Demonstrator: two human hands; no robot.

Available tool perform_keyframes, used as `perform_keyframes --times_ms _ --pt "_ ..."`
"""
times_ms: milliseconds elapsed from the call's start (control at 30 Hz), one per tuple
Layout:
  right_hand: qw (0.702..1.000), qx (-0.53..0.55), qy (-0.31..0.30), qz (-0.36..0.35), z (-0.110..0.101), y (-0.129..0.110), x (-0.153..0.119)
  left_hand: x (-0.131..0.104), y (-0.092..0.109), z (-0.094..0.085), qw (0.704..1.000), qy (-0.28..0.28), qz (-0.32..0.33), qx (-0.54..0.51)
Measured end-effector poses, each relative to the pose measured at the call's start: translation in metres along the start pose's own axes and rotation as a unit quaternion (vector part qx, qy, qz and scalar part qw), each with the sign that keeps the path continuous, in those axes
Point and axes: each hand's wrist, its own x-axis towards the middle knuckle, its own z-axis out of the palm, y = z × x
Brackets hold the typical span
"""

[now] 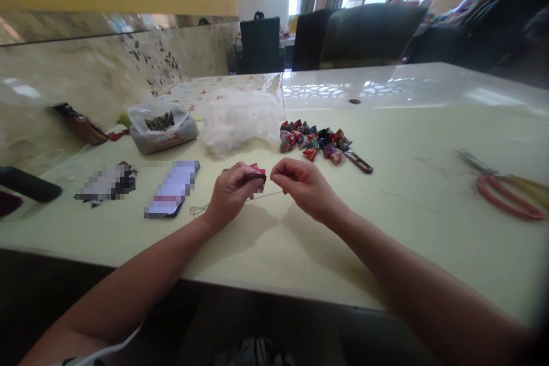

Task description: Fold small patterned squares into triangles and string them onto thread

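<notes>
My left hand is closed on a small piece of red and dark patterned fabric, which shows past the thumb. Close by on the right, my right hand is closed in a pinch; what sits between its fingertips, if anything, is too small to make out. A thin thread runs between the two hands and lies in loops on the table left of my left wrist. Behind my hands is a pile of small stuffed patterned fabric pieces, with thread snips at its right edge.
White stuffing and a plastic bag of dark dried bits stand at the back. A phone and flat fabric pieces lie left. Large red-handled scissors rest at the right. Chairs stand beyond the table.
</notes>
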Motion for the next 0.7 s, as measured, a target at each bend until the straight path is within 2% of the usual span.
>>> perform_keyframes --times_ms 133,233,333,700 --pt "0.982 -0.154 0.019 -0.110 0.0015 -0.0043 -0.0036 -0.0002 0.0012 0.0010 1.000 0.004 -0.014 -0.008" --pt "0.962 -0.224 0.024 -0.153 0.0016 -0.0045 -0.0059 0.0005 0.0033 0.0024 1.000 0.027 -0.011 -0.010" --pt "0.953 -0.253 0.037 -0.159 0.0004 -0.0040 -0.0069 0.0010 0.0050 0.0030 0.999 0.042 -0.013 -0.015" --pt "0.955 -0.270 0.030 -0.118 0.0033 -0.0048 -0.0091 0.0006 0.0075 0.0048 0.998 0.055 -0.011 -0.021"
